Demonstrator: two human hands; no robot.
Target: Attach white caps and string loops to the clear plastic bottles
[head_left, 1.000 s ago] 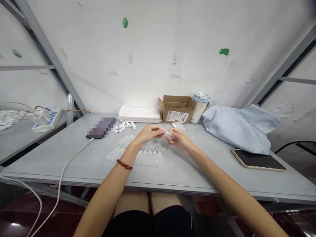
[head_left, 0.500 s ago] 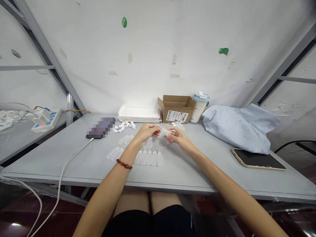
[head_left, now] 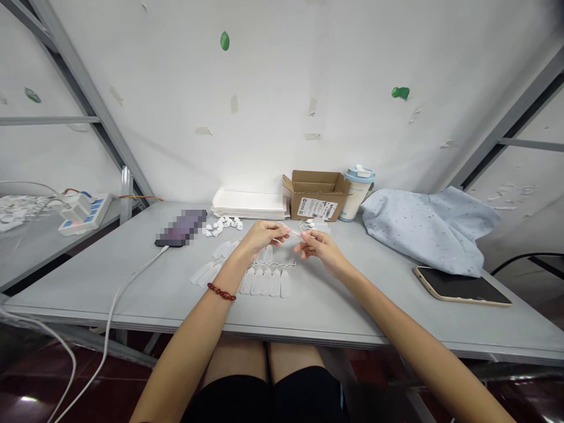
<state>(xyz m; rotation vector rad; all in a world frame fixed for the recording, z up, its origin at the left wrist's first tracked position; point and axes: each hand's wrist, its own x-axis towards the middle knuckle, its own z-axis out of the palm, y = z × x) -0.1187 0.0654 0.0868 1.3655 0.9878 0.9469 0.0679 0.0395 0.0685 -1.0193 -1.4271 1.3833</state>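
Note:
My left hand (head_left: 264, 235), with a red beaded bracelet (head_left: 221, 292) on its wrist, and my right hand (head_left: 319, 247) meet in the air above the grey table. Both pinch a thin transparent plastic piece (head_left: 294, 232) between their fingertips. Below my left hand lies a row of translucent plastic sleeves (head_left: 267, 283) joined along a thin runner. More loose sleeves (head_left: 205, 273) lie to its left. A small heap of white plastic bits (head_left: 220, 226) sits beyond my left hand, and several transparent parts (head_left: 316, 227) lie beyond my right hand.
A pixelated phone (head_left: 180, 228) with a white cable (head_left: 127, 294) lies at left. Along the wall stand white trays (head_left: 247, 204), a cardboard box (head_left: 316, 204) and a lidded cup (head_left: 356, 194). A blue cloth (head_left: 429, 230) and a tablet (head_left: 460, 286) lie at right.
My hands have stayed close together around the transparent piece, shifting only slightly. The items on the table have not visibly moved.

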